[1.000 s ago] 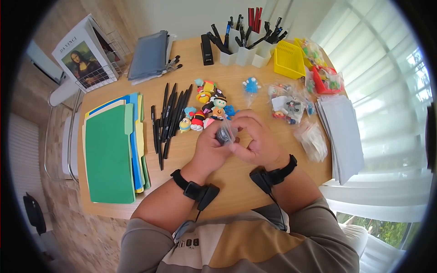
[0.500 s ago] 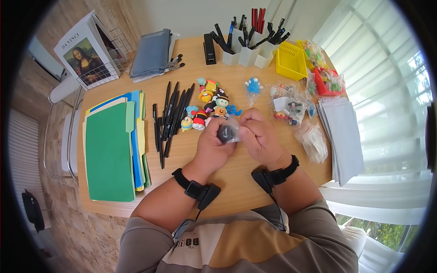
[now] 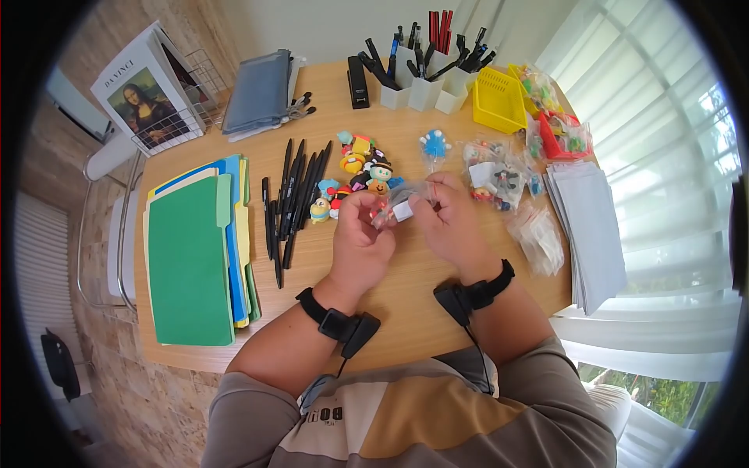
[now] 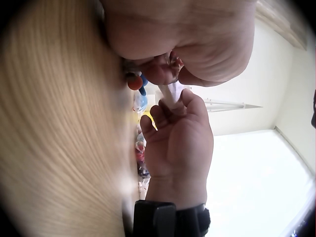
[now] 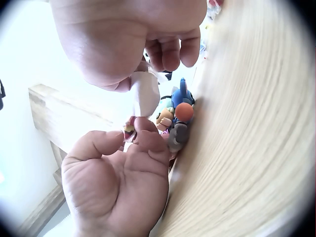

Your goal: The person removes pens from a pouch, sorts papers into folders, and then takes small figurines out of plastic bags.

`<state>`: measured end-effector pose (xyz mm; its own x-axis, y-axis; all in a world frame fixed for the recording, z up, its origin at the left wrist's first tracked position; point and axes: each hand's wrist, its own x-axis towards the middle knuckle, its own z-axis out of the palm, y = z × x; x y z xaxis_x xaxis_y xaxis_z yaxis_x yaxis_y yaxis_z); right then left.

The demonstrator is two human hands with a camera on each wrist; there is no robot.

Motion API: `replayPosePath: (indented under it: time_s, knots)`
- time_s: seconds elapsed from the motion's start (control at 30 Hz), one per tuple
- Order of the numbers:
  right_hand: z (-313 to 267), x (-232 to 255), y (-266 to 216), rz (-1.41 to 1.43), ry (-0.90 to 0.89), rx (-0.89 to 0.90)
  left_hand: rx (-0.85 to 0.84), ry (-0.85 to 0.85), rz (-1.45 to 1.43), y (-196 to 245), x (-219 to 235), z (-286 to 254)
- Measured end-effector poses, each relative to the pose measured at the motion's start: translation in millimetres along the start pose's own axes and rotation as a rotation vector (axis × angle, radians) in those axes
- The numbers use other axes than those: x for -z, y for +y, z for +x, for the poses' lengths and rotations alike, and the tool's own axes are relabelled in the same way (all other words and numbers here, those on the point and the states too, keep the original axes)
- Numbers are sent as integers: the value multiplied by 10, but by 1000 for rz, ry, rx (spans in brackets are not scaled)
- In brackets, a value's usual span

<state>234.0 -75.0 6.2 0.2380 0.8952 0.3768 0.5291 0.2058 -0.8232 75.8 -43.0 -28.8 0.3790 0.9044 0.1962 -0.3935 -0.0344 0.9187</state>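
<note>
Both hands hold a small clear plastic bag (image 3: 384, 214) with a reddish item and a white label (image 3: 402, 210) above the front middle of the table. My left hand (image 3: 363, 243) pinches the bag's left end, where the red item (image 5: 129, 132) shows between thumb and finger in the right wrist view. At the other end, my right hand (image 3: 451, 226) grips the bag beside the label, its thumb and index finger together. Just beyond the hands lies a pile of colourful figurines (image 3: 379, 173), and a bagged blue figure (image 3: 434, 145) is behind the right hand.
Black pens (image 3: 290, 199) and coloured folders (image 3: 191, 257) lie left. White pen holders (image 3: 425, 95), a stapler (image 3: 357, 83) and a yellow basket (image 3: 499, 101) stand at the back. Bagged toys (image 3: 499, 175), empty-looking bags (image 3: 537, 239) and grey envelopes (image 3: 585, 234) lie right.
The bag between the hands has turned and spread out; a white label and red contents now show where a dark round shape was. The right hand has shifted slightly, fingers raised.
</note>
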Motion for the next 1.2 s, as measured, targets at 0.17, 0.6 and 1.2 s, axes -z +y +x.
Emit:
replayPosePath:
  time_s: [0.17,0.6,1.2]
  knots:
    - [8,30,-39,111,-47,-31,74,29,-66,41,9,17]
    - [-34,35,218,999,-203,-436,165,167,-66,166,19,24]
    - [-31,17,175,893,-331,-442,98,209,-172,54,77,65]
